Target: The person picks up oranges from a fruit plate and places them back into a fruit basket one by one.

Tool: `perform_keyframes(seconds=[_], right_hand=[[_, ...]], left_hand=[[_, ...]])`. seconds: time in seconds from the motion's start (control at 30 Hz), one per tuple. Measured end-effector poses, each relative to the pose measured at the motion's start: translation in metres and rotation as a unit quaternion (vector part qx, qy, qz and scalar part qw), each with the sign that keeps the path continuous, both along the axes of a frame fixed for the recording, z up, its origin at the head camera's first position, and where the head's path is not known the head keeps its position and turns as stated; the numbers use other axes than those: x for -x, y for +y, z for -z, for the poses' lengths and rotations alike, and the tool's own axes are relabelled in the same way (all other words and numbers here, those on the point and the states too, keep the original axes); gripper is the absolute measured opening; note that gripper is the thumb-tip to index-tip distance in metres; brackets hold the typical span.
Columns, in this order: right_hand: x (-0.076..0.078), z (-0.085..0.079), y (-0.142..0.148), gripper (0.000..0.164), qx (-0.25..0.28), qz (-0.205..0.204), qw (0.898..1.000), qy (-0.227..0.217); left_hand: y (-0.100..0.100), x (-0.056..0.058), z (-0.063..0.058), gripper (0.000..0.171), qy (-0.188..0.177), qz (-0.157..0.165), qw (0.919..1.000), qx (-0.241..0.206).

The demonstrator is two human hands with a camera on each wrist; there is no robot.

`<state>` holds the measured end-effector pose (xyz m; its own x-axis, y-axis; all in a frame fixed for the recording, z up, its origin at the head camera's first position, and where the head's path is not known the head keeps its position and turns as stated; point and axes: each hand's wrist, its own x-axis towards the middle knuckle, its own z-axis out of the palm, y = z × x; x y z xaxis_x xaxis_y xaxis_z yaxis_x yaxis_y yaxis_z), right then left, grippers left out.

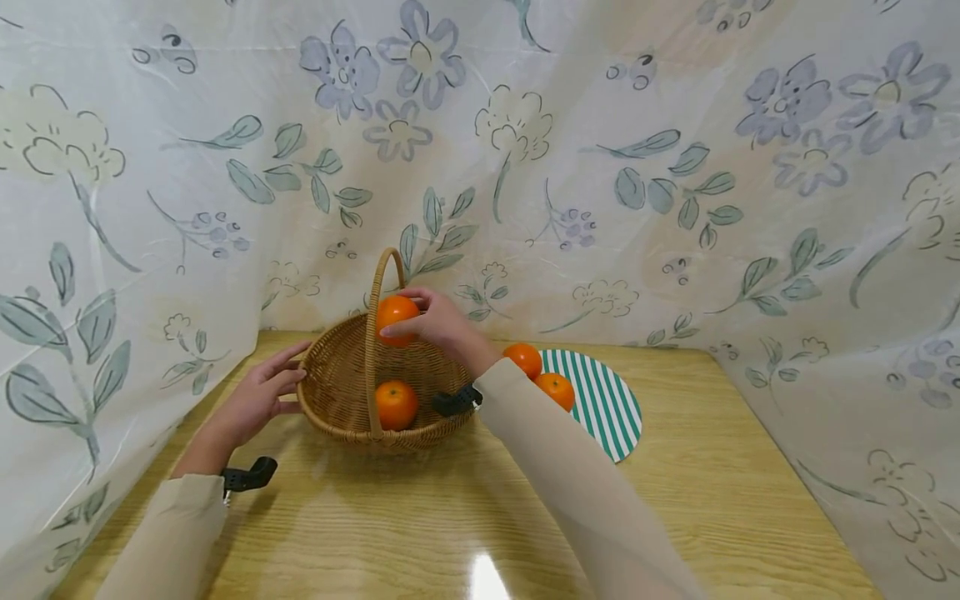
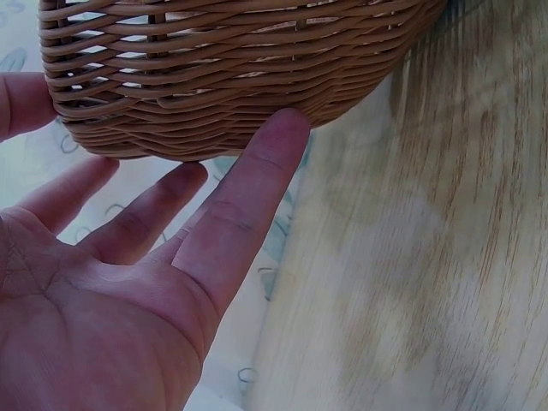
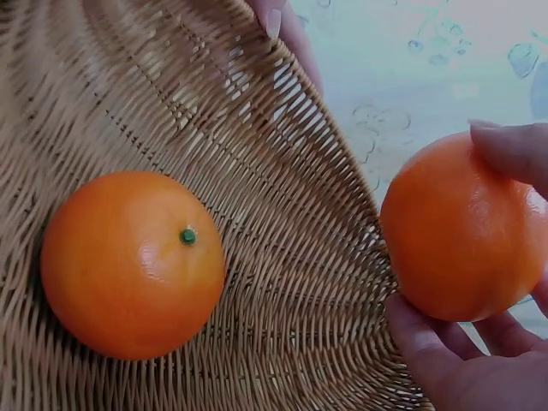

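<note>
We hold an orange in our right hand by the far rim of the wicker basket, near the table's back-left corner. A second orange lies inside. Our left hand spreads its fingers against the basket's left side. Tabletop stretches between the striped mat and the right edge.

The site is a screened tabletop enclosure, room type indeterminable, with white floral-printed sheeting across the top and both sides of the frame around a light-brown wood-grain tabletop at lower centre.
</note>
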<state>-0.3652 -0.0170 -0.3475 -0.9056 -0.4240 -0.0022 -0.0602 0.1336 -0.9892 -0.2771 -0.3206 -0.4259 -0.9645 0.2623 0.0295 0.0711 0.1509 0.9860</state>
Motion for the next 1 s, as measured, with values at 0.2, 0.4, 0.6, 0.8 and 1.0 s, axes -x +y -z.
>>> perform_keyframes(seconds=[0.2, 0.4, 0.6, 0.8, 1.0], right_hand=[[0.011, 0.008, -0.014, 0.069, -0.027, 0.004, 1.0, -0.015], [0.016, 0.019, -0.022, 0.071, -0.052, 0.004, 0.998, -0.019], [0.016, 0.027, -0.027, 0.063, -0.09, -0.005, 0.996, -0.001], [0.016, 0.034, -0.031, 0.06, -0.093, -0.008, 0.995, -0.02], [0.015, 0.037, -0.036, 0.06, -0.107, -0.005, 0.994, -0.022]], left_hand=[[0.0, -0.001, -0.001, 0.064, 0.001, -0.006, 1.0, 0.003], [0.0, -0.002, -0.001, 0.065, -0.001, -0.004, 1.0, 0.004], [0.0, -0.002, -0.001, 0.064, -0.002, -0.003, 1.0, 0.003], [0.001, -0.001, -0.001, 0.063, 0.0, -0.004, 1.0, 0.004], [0.001, 0.0, 0.0, 0.063, 0.0, -0.002, 1.0, -0.004]])
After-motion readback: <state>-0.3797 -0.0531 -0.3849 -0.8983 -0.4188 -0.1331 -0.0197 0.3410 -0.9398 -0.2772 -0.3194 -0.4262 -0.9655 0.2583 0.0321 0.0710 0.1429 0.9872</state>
